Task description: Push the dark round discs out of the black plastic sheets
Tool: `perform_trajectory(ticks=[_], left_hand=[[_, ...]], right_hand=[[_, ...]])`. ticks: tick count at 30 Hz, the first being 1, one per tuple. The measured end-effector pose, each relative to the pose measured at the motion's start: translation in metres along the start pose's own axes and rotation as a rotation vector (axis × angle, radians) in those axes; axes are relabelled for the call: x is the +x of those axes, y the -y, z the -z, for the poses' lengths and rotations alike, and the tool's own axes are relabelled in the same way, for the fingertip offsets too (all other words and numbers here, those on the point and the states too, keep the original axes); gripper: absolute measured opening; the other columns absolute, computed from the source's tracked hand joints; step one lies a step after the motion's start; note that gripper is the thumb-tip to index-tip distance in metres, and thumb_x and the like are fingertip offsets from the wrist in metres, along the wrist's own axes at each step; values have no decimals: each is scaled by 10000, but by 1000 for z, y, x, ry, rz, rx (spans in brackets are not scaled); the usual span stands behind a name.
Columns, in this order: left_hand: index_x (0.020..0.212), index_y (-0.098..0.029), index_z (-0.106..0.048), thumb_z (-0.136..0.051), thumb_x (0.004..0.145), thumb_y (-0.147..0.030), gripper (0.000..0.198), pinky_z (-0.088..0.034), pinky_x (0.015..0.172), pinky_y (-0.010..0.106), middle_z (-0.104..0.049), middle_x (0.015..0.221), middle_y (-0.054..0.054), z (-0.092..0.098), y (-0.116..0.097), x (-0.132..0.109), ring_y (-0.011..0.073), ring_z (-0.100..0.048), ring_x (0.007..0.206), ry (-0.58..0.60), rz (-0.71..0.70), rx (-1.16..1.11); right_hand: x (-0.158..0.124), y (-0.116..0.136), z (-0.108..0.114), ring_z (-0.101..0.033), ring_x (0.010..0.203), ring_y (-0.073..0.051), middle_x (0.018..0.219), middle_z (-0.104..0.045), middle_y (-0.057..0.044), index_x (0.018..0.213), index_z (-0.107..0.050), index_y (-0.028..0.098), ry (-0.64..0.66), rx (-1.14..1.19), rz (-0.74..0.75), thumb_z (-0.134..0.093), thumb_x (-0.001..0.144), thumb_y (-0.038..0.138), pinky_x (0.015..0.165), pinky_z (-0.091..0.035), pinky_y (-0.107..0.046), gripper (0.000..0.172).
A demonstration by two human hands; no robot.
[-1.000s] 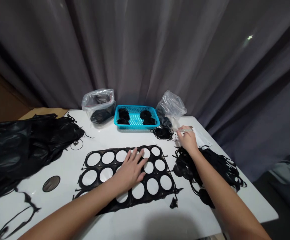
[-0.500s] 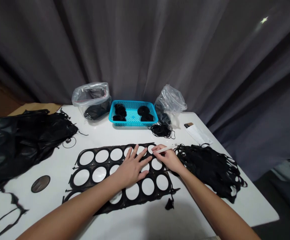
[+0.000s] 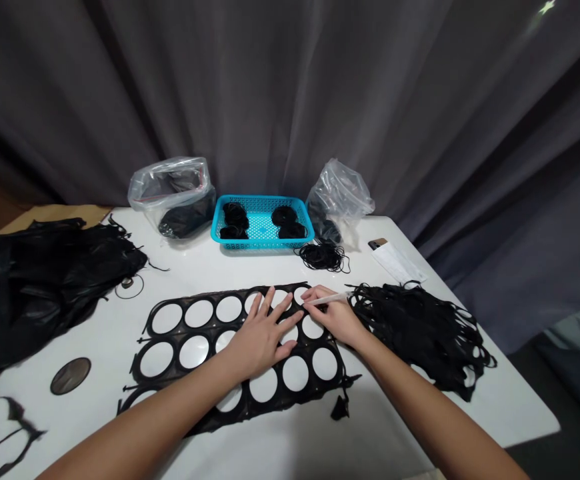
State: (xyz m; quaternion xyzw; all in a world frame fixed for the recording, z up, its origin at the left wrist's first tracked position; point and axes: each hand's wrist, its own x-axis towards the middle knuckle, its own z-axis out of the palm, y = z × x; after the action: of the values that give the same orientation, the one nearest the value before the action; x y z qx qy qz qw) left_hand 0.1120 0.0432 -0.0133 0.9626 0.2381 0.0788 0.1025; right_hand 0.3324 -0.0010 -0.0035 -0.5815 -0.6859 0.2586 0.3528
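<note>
On the worktop (image 3: 110, 333), one black holed sheet (image 3: 175, 337) lies under your fingers (image 3: 283, 307). Beyond them, two clear bags (image 3: 170, 190) flank one blue basket (image 3: 260, 198) holding four black bundles (image 3: 284, 215). Your left hand (image 3: 260, 340) lies flat, fingers spread apart; your right hand (image 3: 335, 317) closes together on one white pen (image 3: 327, 299).

Looks like a home room set up for handwork: white table (image 3: 510, 407) before grey curtains (image 3: 290, 100).

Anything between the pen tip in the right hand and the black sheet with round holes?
Nothing visible. The white pen held in the right hand has its tip right at the black sheet, by a hole along the far edge. The left hand lies flat on the sheet beside the tip, not between.
</note>
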Motion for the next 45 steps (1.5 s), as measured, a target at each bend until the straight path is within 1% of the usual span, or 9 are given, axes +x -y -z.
perform_trajectory(ticks=[5, 10, 12, 15, 18, 21, 24, 40, 45], left_hand=[[1494, -327, -399, -557, 963, -411, 561, -206, 1147, 644, -185, 1645, 75, 2, -2, 0, 418, -95, 1499, -1, 11, -4], [1484, -315, -418, -542, 976, -434, 535, -217, 1143, 638, -191, 1638, 107, 6, 0, 1, 419, -107, 1497, 22, 11, 22], [1487, -291, -415, -545, 976, -454, 552, -233, 1137, 635, -207, 1630, 133, 8, -1, 2, 427, -132, 1490, 28, 4, 26], [1477, -235, -421, -556, 976, -443, 559, -233, 1157, 596, -285, 1597, 166, 9, -7, -2, 392, -193, 1487, -15, -50, 24], [1449, -201, -446, -552, 983, -404, 520, -222, 1186, 534, -344, 1570, 172, 5, -17, -13, 331, -270, 1477, -31, -167, -4], [1471, -204, -419, -562, 979, -402, 549, -257, 1170, 546, -308, 1587, 174, 1, -26, -25, 347, -305, 1460, -9, -198, 8], [1478, -231, -416, -583, 969, -394, 560, -278, 1154, 569, -289, 1598, 162, -2, -28, -30, 378, -286, 1461, -5, -176, 21], [1479, -268, -424, -558, 978, -386, 532, -266, 1159, 580, -276, 1611, 118, -5, -26, -29, 371, -254, 1475, -34, -164, -19], [1501, -281, -389, -548, 984, -385, 551, -252, 1166, 572, -242, 1624, 114, -5, -26, -29, 368, -225, 1485, -27, -168, -18]], right_hand=[[6, -5, 4, -573, 947, -273, 950, -671, -106, 966, -606, 219, 41, -457, 171, -489, 921, 145, 855, -404, -399, 146], [32, -23, 59, -574, 789, -266, 835, -652, -115, 851, -567, 205, -427, -622, -103, -413, 930, 169, 749, -394, -364, 177], [32, -23, 76, -588, 761, -254, 814, -664, -95, 837, -567, 211, -490, -541, -182, -441, 932, 238, 721, -399, -343, 160], [12, -12, 73, -615, 739, -229, 788, -684, -55, 794, -578, 220, -331, -291, -252, -515, 908, 335, 700, -420, -313, 173], [-20, 5, 42, -639, 766, -210, 820, -706, -38, 772, -583, 220, -106, -6, -249, -555, 897, 374, 703, -448, -296, 201], [-47, 17, 12, -651, 842, -209, 884, -720, -38, 813, -619, 214, -16, 122, -229, -569, 897, 336, 773, -466, -308, 157], [-57, 20, 0, -652, 894, -209, 924, -720, -43, 826, -633, 213, -14, 164, -213, -560, 897, 294, 835, -470, -328, 130], [-58, 18, -1, -628, 890, -198, 886, -680, -23, 826, -607, 215, -19, 105, -176, -557, 888, 234, 842, -463, -323, 82], [-64, 24, -7, -615, 931, -210, 934, -675, -50, 839, -590, 218, -37, -72, -11, -521, 932, 191, 852, -463, -338, 119]])
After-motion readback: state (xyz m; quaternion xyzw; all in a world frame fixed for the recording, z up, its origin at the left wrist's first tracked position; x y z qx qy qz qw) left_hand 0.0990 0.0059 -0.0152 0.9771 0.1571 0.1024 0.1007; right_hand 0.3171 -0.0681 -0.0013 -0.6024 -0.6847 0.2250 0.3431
